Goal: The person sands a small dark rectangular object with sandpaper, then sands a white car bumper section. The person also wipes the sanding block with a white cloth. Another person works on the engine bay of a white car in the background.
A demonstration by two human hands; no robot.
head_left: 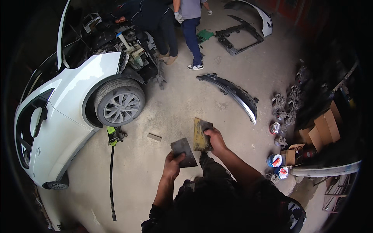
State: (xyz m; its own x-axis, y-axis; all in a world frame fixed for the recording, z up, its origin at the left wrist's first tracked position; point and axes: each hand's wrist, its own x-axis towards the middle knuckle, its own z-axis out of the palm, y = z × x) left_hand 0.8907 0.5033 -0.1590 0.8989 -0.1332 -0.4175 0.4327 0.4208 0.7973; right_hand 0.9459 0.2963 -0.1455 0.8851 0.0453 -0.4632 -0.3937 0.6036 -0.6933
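Note:
My left hand (173, 163) grips a dark grey flat plate (185, 149), like a spreader, with the thumb across its face. A little higher and to the right, my right hand (216, 141) is closed on a second flat plate (201, 128), stained yellowish and dark, its thumb pressed on the front. The two plates are apart, both held over the concrete floor in front of my body.
A white car (66, 101) with its front end stripped stands left, beside a green jack (114, 136). Two co-workers (191, 39) stand beyond. Loose body panels (229, 91) and a small block (154, 136) lie on the floor. Cans (275, 160) and cardboard (324, 128) line the right.

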